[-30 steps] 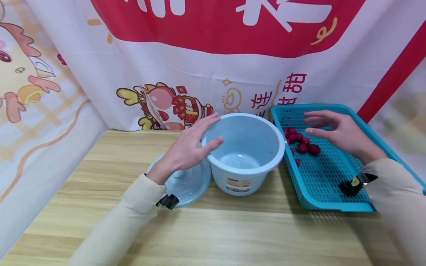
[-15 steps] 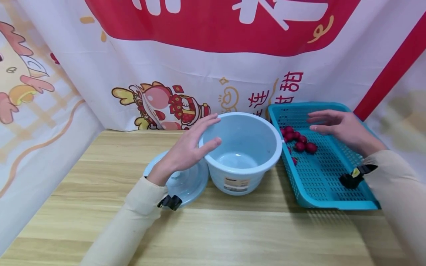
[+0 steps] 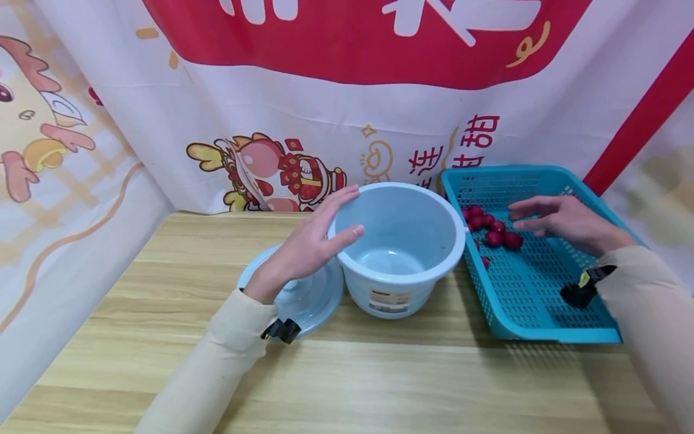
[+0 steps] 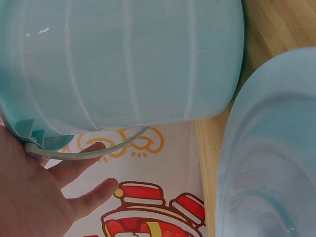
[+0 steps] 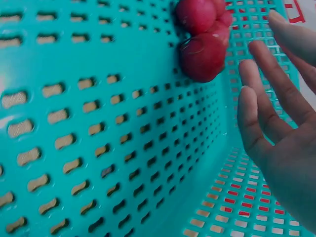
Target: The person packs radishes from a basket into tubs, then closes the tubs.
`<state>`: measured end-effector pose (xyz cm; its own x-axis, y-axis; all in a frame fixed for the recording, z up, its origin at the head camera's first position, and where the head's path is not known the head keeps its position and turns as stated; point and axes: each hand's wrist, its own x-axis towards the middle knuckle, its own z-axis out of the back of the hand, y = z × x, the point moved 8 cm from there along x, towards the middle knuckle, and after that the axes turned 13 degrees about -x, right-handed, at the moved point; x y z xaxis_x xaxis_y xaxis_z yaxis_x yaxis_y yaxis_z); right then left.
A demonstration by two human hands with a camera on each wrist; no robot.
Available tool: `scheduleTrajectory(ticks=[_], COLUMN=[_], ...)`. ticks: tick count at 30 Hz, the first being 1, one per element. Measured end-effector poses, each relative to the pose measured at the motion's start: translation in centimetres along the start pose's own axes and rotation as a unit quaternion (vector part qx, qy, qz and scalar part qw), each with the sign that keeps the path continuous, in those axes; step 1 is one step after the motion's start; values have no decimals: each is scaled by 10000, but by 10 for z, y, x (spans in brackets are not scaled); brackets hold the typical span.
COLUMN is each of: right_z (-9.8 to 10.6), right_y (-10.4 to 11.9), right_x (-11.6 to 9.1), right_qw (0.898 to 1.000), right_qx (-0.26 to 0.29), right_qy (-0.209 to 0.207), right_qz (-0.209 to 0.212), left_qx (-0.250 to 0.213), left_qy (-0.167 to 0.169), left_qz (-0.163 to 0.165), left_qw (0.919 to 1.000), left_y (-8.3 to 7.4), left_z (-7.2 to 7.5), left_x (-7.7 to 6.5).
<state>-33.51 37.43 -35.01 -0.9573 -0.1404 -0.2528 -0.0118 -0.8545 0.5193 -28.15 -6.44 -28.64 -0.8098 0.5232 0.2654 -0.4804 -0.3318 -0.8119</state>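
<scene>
A light blue plastic bucket stands upright, with nothing visible inside. My left hand rests at its left rim, thumb over the opening and fingers extended. In the left wrist view, that hand lies beside the bucket's thin handle, fingers spread rather than curled round it. Several small red radishes lie along the left side of the teal basket. Above the basket floor, my right hand hovers with loosely bent fingers, holding nothing. The right wrist view shows a gap between its fingertips and the radishes.
Left of the bucket, a light blue lid lies on the wooden table, partly under my left forearm. The basket stands close to the bucket's right side. A printed cloth hangs along the back.
My right hand has drawn slightly right and lower over the basket. The left hand stays at the bucket's rim, and the radishes look the same. The head view shifts slightly.
</scene>
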Motion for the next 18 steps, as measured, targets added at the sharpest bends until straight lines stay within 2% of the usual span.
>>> scheduleTrajectory(ticks=[8,18], right_z=[-11,-14], right_y=[-10,-14], right_x=[6,5], right_qw=[9990,9981], right_qx=[-312,-367], right_qy=[263,455], right_qz=[-176,-208], left_qx=[-31,-39], left_qy=[-25,-64], left_qz=[61,98], left_qw=[10000,9999], left_y=[-1,-2], left_z=[-1,-1], left_x=[-2,-3])
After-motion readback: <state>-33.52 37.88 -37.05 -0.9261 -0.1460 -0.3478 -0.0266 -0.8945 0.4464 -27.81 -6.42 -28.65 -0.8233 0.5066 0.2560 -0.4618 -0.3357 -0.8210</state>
